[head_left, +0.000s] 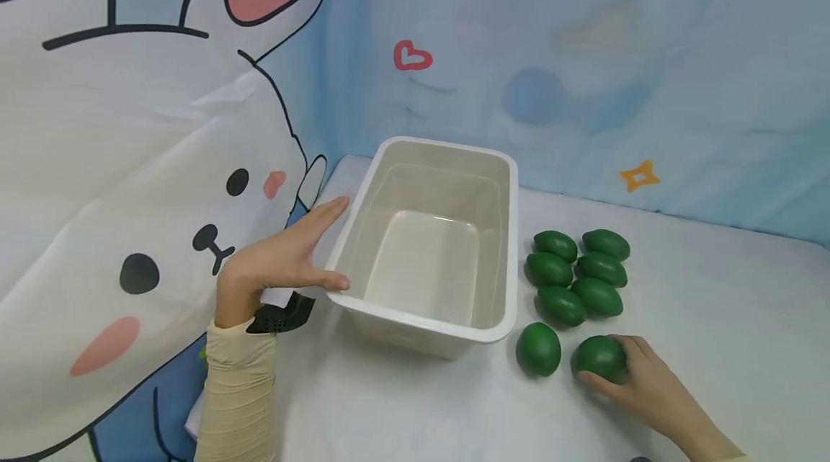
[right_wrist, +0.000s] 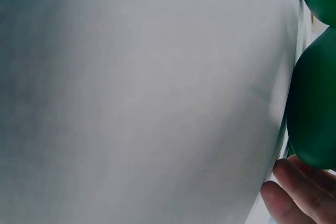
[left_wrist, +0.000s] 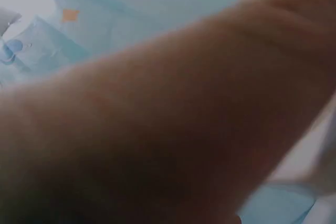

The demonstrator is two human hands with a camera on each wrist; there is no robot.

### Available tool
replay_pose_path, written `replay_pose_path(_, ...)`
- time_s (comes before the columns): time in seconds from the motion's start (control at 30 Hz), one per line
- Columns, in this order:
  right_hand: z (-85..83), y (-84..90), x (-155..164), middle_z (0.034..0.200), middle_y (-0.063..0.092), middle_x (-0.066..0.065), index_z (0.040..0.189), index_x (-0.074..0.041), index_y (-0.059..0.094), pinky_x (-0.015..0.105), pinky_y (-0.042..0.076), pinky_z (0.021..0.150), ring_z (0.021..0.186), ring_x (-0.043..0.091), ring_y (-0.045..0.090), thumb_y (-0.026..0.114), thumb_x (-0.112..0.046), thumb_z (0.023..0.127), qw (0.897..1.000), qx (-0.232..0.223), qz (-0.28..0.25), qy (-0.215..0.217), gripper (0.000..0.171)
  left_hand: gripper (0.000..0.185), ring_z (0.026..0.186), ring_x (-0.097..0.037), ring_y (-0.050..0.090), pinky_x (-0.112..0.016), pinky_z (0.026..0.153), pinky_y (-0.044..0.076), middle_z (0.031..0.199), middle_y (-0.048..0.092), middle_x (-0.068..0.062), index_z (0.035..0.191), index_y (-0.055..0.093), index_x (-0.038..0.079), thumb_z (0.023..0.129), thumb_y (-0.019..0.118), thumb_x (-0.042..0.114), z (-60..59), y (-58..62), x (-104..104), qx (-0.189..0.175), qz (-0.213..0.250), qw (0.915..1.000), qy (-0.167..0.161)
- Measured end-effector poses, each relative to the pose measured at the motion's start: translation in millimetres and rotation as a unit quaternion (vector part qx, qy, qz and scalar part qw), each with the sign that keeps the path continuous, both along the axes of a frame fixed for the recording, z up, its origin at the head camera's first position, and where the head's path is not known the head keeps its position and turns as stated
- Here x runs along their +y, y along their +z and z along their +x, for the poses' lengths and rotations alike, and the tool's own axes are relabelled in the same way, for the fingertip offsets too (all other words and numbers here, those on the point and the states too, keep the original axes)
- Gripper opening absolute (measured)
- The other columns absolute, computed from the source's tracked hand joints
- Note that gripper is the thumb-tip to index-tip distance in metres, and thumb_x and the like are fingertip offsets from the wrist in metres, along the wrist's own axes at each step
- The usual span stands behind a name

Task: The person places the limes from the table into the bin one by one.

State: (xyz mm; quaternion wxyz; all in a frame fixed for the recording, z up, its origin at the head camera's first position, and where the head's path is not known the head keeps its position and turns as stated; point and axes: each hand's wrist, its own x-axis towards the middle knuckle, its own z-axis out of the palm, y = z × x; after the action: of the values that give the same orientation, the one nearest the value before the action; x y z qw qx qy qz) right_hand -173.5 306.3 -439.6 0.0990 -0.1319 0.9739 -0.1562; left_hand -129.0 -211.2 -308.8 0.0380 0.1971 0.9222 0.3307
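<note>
A white plastic bin (head_left: 503, 231) stands empty on the white table (head_left: 713, 318). My left hand (head_left: 305, 253) lies flat against the bin's left wall, fingers straight, thumb at the near rim corner. Right of the bin lies a cluster of several green limes (head_left: 577, 271), with one more lime (head_left: 538, 349) apart in front. My right hand (head_left: 638, 375) grips another green lime (head_left: 599, 357) on the table at the front right. The right wrist view shows that lime (right_wrist: 315, 114) close up with a fingertip (right_wrist: 289, 198) under it. Blurred skin fills the left wrist view.
A cartoon rabbit backdrop (head_left: 130, 195) hangs on the left, and a blue cloth wall (head_left: 583, 51) runs behind the table. Bare table surface (right_wrist: 131, 98) stretches to the right of the limes and in front of the bin.
</note>
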Motion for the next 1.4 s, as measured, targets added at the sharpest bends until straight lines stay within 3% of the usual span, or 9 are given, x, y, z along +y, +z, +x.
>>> replay_pose_path(0.23,1.3,3.8,7,0.122,0.041,0.038,0.127,0.019,0.038,0.062,0.042,0.087,0.108,0.052,0.048,0.066,-0.062,0.077,1.0,0.005,0.003,-0.008,0.099,0.13,0.147,-0.028,0.012,-0.052,0.113,0.022,0.16,0.006,-0.01,0.153,0.005,0.006,0.062,0.065,0.077,-15.6,5.4,-1,-0.035,0.004,0.9967,-0.073)
replay_pose_path(0.37,1.7,3.0,8,0.123,0.041,0.037,0.126,0.019,0.039,0.063,0.041,0.087,0.109,0.052,0.047,0.066,-0.064,0.077,1.0,0.0,0.009,-0.012,0.1,0.131,0.147,-0.027,0.012,-0.051,0.113,0.023,0.16,0.004,-0.009,0.153,0.004,0.006,0.061,0.066,0.076,-19.1,2.3,1,-0.049,0.019,0.9948,-0.087)
replay_pose_path(0.63,3.9,1.8,10,0.128,0.039,0.035,0.128,0.016,0.041,0.063,0.042,0.085,0.113,0.054,0.045,0.065,-0.066,0.077,1.0,-0.004,0.025,-0.01,0.099,0.133,0.147,-0.018,0.01,-0.047,0.115,0.022,0.161,0.002,-0.007,0.152,0.001,0.005,0.059,0.056,0.083,-37.5,-10.4,27,-0.016,0.052,0.991,-0.123)
replay_pose_path(0.8,4.3,8.1,9,0.13,0.038,0.033,0.129,0.014,0.042,0.063,0.043,0.084,0.113,0.054,0.046,0.066,-0.066,0.075,0.999,0.018,0.032,-0.01,0.1,0.136,0.147,-0.017,0.008,-0.047,0.115,0.022,0.161,-0.004,-0.003,0.153,-0.007,0.01,0.058,0.055,0.085,-48.8,-20.0,38,-0.018,0.07,0.9881,-0.136)
replay_pose_path(1.07,-0.6,40.7,1,0.131,0.038,0.033,0.126,0.012,0.046,0.062,0.045,0.079,0.106,0.051,0.049,0.075,-0.056,0.073,0.995,0.099,0.004,0.001,0.091,0.141,0.147,-0.019,0.004,-0.053,0.113,0.021,0.16,-0.013,0.0,0.15,-0.018,0.014,0.055,0.057,0.086,-47.3,-28.6,29,-0.039,0.09,0.9853,-0.14)
replay_pose_path(1.27,-1.0,77.3,-14,0.135,0.036,0.03,0.126,0.012,0.047,0.062,0.042,0.077,0.108,0.047,0.044,0.08,-0.044,0.071,0.983,0.175,-0.053,0.015,0.085,0.141,0.147,-0.018,0.001,-0.052,0.114,0.021,0.159,-0.016,0.001,0.149,-0.021,0.017,0.055,0.06,0.083,-45.5,-26.9,23,-0.053,0.099,0.984,-0.138)
replay_pose_path(1.4,-3.2,103.4,-32,0.139,0.035,0.026,0.128,0.008,0.047,0.062,0.039,0.082,0.115,0.045,0.041,0.082,-0.038,0.071,0.974,0.206,-0.087,0.026,0.082,0.141,0.146,-0.02,0.007,-0.053,0.112,0.023,0.16,-0.013,0.001,0.15,-0.02,0.017,0.055,0.06,0.084,-42.8,-26.0,16,-0.056,0.096,0.9854,-0.129)
